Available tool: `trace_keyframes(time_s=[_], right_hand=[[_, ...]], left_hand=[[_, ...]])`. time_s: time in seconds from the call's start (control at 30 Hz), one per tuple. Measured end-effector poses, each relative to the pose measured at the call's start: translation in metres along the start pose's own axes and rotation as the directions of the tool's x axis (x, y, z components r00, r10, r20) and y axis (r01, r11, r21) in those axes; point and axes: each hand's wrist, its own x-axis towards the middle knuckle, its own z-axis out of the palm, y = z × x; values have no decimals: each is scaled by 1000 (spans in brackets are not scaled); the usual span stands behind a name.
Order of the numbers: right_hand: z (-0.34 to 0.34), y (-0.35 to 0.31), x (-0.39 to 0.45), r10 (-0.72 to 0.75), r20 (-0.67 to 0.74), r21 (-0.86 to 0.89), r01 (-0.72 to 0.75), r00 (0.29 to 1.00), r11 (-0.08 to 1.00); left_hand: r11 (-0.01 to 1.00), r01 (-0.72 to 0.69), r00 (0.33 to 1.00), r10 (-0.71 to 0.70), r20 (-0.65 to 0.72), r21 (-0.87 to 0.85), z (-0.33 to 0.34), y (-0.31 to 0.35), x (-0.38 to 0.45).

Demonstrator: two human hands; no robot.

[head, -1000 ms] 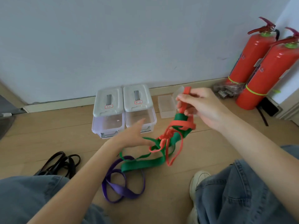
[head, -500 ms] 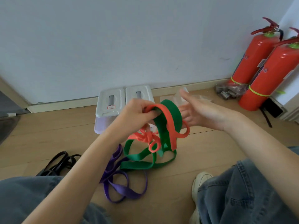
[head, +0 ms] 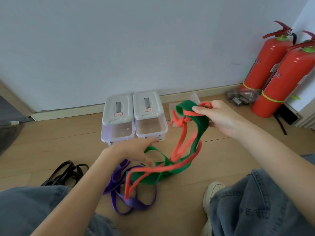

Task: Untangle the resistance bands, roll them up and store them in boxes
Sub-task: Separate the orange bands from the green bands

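Since 0.5 s ago your left hand (head: 134, 151) let go & dropped low, fingers spread, reaching into green band (head: 202, 126)/orange band (head: 183, 144) tangle. Right hand (head: 219, 116) pinches both bands up by the 2 boxes (head: 133, 116), so loops hang apart.

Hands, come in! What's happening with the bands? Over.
Right hand pinches red band and green band. Left hand open, reaching in. Bands still tangled; purple band on floor.

1 head-worn wide-angle view looks forward and down, close over both hands (head: 219, 116) and knees, onto the wooden floor (head: 51, 142) and the white wall (head: 136, 40) beyond.
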Motion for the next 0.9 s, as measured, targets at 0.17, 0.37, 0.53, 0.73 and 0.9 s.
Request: trace_keyframes(time_s=[0.17, 0.37, 0.53, 0.73, 0.9], right_hand=[[23, -12, -8, -69, 224, 212, 20, 972, 977], [16, -15, -8, -161, 189, 149, 133, 969, 980], [17, -8, -12, -156, 288, 259, 80, 945, 963], [22, -7, -16, -103, 395, 49, 91, 913, 995], [26, -4, -12, -152, 180, -221, 190, 972, 957]], left_hand=[[501, -391, 919, 166, -358, -772, 12, 41, 8], [-100, -456, 888, 8, -459, -884, -21, 33, -5], [55, -163, 986, -20, -164, -985, -15, 40, -6], [132, -311, 934, -142, -328, -941, -13, 43, -6], [234, -340, 894, -220, -390, -911, -14, 43, -7]])
